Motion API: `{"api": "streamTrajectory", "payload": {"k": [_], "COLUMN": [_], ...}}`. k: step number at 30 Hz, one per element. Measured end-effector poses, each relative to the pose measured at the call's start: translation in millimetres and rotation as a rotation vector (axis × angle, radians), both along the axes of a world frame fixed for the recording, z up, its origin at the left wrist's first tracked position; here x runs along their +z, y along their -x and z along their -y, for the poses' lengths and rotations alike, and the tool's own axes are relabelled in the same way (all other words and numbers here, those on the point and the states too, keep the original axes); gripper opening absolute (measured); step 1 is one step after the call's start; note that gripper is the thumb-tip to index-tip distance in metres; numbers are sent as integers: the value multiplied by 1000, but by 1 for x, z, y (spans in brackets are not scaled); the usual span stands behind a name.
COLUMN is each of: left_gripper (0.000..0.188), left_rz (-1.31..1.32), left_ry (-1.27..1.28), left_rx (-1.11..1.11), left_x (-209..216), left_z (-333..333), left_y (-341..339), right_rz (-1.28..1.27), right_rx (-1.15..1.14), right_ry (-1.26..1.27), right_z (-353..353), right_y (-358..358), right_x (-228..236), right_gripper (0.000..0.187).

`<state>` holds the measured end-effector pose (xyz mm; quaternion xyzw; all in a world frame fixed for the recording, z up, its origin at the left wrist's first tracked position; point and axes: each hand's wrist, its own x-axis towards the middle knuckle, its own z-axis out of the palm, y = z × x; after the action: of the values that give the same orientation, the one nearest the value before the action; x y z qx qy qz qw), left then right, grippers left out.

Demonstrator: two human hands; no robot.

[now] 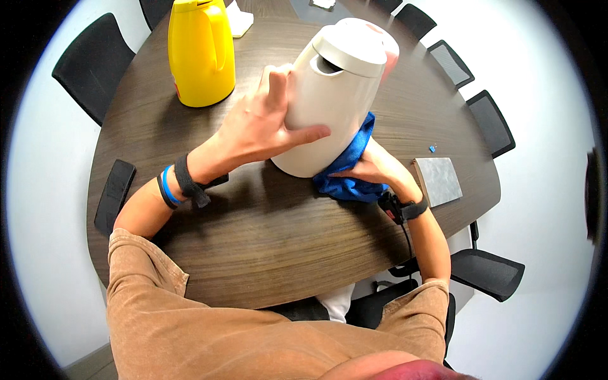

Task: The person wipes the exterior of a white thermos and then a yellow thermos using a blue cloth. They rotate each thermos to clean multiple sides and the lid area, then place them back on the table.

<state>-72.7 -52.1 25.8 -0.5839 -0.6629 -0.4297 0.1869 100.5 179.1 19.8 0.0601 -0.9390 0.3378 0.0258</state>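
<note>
A white thermal jug leans to the right over the table in front of me, with a dark spout opening below its lid. Its left side is held by my left hand, thumb across the front and fingers along the side. My right hand grips a blue cloth and presses it against the jug's lower right side; the cloth hides part of those fingers. A yellow thermal jug with a handle stands upright farther back on the left.
The dark wood table has rounded edges. A black flat case lies by my left forearm. A grey box-like block and a tiny blue scrap lie on the right. White paper is behind the yellow jug. Black chairs surround the table.
</note>
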Motion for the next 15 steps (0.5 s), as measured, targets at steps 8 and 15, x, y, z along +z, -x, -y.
{"api": "streamTrajectory", "payload": {"k": [8, 15], "left_gripper": [99, 64], "left_rz": [-93, -56], "left_ry": [19, -6], "left_rx": [98, 38], "left_x": [-7, -11], "left_z": [5, 3], "left_y": [-5, 1], "right_rz": [-260, -322], "right_rx": [-192, -161], "right_ry": [97, -3], "right_z": [8, 17], "right_y": [-4, 2], "right_x": [77, 79], "right_gripper": [88, 95]}}
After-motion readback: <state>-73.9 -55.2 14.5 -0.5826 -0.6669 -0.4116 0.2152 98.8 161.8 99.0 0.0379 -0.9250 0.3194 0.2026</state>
